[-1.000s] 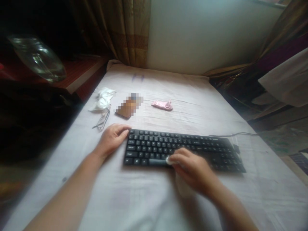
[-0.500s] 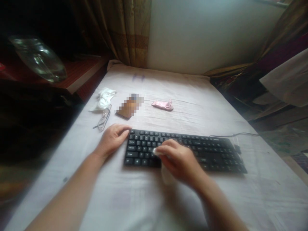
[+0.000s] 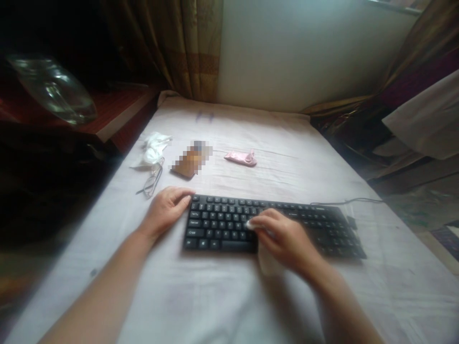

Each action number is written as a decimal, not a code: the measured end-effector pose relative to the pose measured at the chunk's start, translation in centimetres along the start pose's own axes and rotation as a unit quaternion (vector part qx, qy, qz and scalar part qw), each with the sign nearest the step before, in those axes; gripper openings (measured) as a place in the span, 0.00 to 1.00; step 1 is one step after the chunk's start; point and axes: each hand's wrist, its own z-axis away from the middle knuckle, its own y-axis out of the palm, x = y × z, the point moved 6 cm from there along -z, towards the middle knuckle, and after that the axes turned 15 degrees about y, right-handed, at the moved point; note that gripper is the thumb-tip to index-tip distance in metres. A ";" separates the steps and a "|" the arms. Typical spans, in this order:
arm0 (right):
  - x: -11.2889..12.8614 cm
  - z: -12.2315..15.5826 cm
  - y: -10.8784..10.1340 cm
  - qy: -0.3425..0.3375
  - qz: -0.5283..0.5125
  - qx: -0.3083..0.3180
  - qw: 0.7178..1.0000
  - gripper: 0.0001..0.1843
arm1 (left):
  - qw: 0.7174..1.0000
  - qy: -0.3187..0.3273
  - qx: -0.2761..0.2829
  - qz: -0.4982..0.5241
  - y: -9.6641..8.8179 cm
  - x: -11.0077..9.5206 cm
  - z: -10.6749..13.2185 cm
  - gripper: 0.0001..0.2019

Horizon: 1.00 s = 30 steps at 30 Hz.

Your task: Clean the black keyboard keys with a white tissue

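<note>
A black keyboard (image 3: 215, 224) lies on the pale cloth. My left hand (image 3: 167, 209) holds its upper left corner, the thumb along the left edge and the fingers reaching to the back. Pinched in my right hand (image 3: 285, 234) is a white wipe (image 3: 269, 263), pressed on the letter keys near the middle of the keyboard. Part of the wipe hangs below the hand, over the keyboard's front edge. My right hand hides several keys in the middle.
Beyond the keyboard lie a crumpled white packet (image 3: 154, 149), eyeglasses (image 3: 152, 182), a brown, partly pixelated flat object (image 3: 186, 165) and a small pink pouch (image 3: 241, 157). A cable (image 3: 347, 201) runs off right. At left, a glass vessel (image 3: 59, 93) stands on a reddish-brown wooden surface (image 3: 122, 107).
My right hand has slid rightward across the keys with the wipe, uncovering more letter keys. My left hand keeps its hold at the corner. The view has shifted slightly.
</note>
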 end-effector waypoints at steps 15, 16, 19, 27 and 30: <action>3.6 0.6 0.8 -0.040 -0.019 0.033 0.998 0.10 | 1.000 -0.004 0.001 -0.005 0.0 0.0 -0.1 0.15; 3.8 0.5 1.1 -0.038 -0.017 0.039 0.998 0.10 | 1.000 -0.004 0.001 -0.006 0.0 0.0 -0.1 0.15; 2.8 0.5 1.0 -0.023 -0.014 0.041 0.999 0.10 | 1.000 -0.005 0.000 -0.007 0.0 0.1 -0.1 0.15; -2.1 1.6 -1.1 0.022 0.021 0.043 0.999 0.10 | 1.000 -0.005 -0.002 -0.006 0.0 0.2 0.0 0.16; -2.7 1.5 -1.7 0.040 0.048 0.059 0.996 0.09 | 1.000 -0.007 -0.003 -0.005 0.0 0.2 -0.1 0.16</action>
